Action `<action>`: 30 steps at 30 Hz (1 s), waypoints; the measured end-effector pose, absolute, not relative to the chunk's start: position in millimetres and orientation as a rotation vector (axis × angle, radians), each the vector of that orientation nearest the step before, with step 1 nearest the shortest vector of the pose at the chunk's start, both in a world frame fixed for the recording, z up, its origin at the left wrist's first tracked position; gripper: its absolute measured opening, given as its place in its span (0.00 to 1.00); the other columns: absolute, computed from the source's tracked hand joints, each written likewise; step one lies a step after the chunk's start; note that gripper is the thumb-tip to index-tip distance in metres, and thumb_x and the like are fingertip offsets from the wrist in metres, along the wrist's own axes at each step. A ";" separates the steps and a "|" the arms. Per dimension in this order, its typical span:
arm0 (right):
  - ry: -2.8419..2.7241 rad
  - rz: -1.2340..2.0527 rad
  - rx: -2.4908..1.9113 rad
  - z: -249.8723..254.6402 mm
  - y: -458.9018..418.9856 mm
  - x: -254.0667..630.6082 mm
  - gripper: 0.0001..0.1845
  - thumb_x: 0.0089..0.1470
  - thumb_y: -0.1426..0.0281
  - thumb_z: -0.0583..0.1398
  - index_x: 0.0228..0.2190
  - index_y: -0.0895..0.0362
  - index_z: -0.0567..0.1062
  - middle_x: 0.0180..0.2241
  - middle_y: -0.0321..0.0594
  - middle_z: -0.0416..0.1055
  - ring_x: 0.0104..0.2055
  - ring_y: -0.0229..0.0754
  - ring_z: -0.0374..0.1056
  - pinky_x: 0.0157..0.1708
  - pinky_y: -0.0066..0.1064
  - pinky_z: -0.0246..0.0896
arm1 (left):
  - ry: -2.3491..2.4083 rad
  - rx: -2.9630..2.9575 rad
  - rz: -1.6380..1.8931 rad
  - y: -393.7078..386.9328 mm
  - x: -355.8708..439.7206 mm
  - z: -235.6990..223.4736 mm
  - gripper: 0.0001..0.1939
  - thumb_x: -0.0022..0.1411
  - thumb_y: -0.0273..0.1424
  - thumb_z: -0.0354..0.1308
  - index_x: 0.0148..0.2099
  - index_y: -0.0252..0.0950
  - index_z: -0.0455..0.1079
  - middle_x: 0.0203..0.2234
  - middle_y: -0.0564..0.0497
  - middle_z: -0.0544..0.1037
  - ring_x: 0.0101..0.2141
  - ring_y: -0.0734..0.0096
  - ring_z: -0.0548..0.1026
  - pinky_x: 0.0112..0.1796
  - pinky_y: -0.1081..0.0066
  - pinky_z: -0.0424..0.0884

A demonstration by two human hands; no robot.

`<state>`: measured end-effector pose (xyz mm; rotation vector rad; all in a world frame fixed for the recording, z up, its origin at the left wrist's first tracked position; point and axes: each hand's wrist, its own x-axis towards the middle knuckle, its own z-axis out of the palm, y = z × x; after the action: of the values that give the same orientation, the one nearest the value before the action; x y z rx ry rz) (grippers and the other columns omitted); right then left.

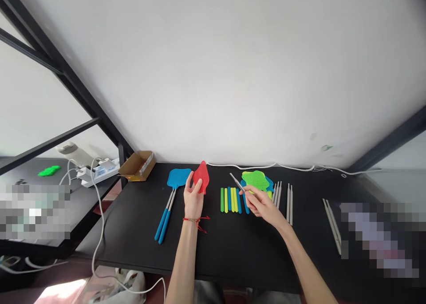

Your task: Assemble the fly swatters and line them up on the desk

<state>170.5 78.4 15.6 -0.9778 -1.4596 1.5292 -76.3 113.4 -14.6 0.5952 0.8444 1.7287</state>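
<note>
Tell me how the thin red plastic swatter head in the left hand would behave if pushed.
The thin red plastic swatter head would probably flex, since it looks sheet-like. It's likely light for its size: the left hand holds it with a thumb-and-finger grip. Rolling seems unlikely, given its flattish shape.

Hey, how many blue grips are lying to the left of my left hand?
2. The left blue grip and the right blue grip lie side by side on the table, left of your left hand; none there seem hidden.
</note>
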 end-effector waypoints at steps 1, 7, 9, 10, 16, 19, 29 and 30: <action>-1.458 1.546 -0.964 13.1 76.4 168.0 0.18 0.63 0.52 0.55 0.41 0.53 0.70 0.20 0.26 0.52 0.17 0.30 0.39 0.15 0.23 0.34 | 0.835 0.594 1.735 113.5 -75.0 -15.3 0.29 0.56 0.32 0.70 0.60 0.42 0.70 0.48 0.48 0.80 0.51 0.67 0.77 0.52 0.69 0.73; -1.490 1.646 -0.970 10.5 65.9 157.5 0.19 0.63 0.53 0.55 0.34 0.55 0.70 0.20 0.28 0.59 0.15 0.28 0.44 0.12 0.21 0.38 | 0.830 0.489 1.665 112.2 -62.1 -20.5 0.16 0.59 0.35 0.68 0.48 0.34 0.75 0.44 0.47 0.81 0.39 0.74 0.80 0.37 0.78 0.76; -1.517 1.663 -1.003 10.7 64.3 156.7 0.19 0.63 0.52 0.55 0.34 0.56 0.71 0.19 0.27 0.59 0.13 0.28 0.44 0.10 0.21 0.40 | 0.849 0.460 1.647 111.0 -60.0 -21.2 0.16 0.60 0.36 0.67 0.48 0.35 0.75 0.44 0.48 0.81 0.38 0.75 0.80 0.34 0.79 0.75; -1.536 1.660 -1.013 10.5 63.9 156.8 0.20 0.63 0.52 0.55 0.34 0.56 0.72 0.18 0.27 0.58 0.13 0.28 0.45 0.10 0.22 0.40 | 0.857 0.449 1.644 110.6 -59.6 -21.2 0.16 0.61 0.36 0.66 0.49 0.35 0.75 0.43 0.48 0.81 0.37 0.75 0.80 0.34 0.79 0.75; -1.651 1.592 -0.982 7.9 64.7 157.5 0.21 0.64 0.53 0.53 0.35 0.58 0.73 0.18 0.30 0.65 0.11 0.28 0.51 0.11 0.22 0.43 | 0.819 0.453 1.609 108.6 -58.8 -19.9 0.15 0.60 0.32 0.67 0.49 0.35 0.74 0.46 0.47 0.80 0.42 0.73 0.80 0.40 0.78 0.76; -1.681 1.578 -0.989 6.6 65.3 156.5 0.21 0.64 0.53 0.54 0.36 0.58 0.73 0.17 0.29 0.65 0.11 0.28 0.50 0.12 0.22 0.44 | 0.773 0.490 1.604 107.0 -56.9 -19.2 0.16 0.58 0.27 0.68 0.50 0.35 0.74 0.47 0.47 0.80 0.44 0.71 0.80 0.44 0.76 0.77; -1.698 1.578 -0.998 4.7 64.5 152.7 0.20 0.66 0.55 0.54 0.36 0.58 0.73 0.16 0.28 0.63 0.11 0.29 0.50 0.13 0.23 0.44 | 0.763 0.533 1.594 105.6 -53.1 -16.5 0.18 0.55 0.26 0.70 0.49 0.34 0.74 0.46 0.46 0.80 0.41 0.72 0.80 0.44 0.74 0.77; -1.698 1.576 -0.997 4.8 64.6 152.9 0.19 0.66 0.55 0.54 0.36 0.58 0.73 0.16 0.28 0.63 0.11 0.29 0.50 0.13 0.23 0.45 | 0.763 0.543 1.597 105.5 -53.1 -16.5 0.19 0.55 0.27 0.70 0.49 0.34 0.74 0.47 0.46 0.80 0.42 0.71 0.80 0.44 0.74 0.77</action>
<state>152.9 64.6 4.8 -0.9966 -1.6977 1.5765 -53.1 105.5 -16.5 0.5426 0.7630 1.5969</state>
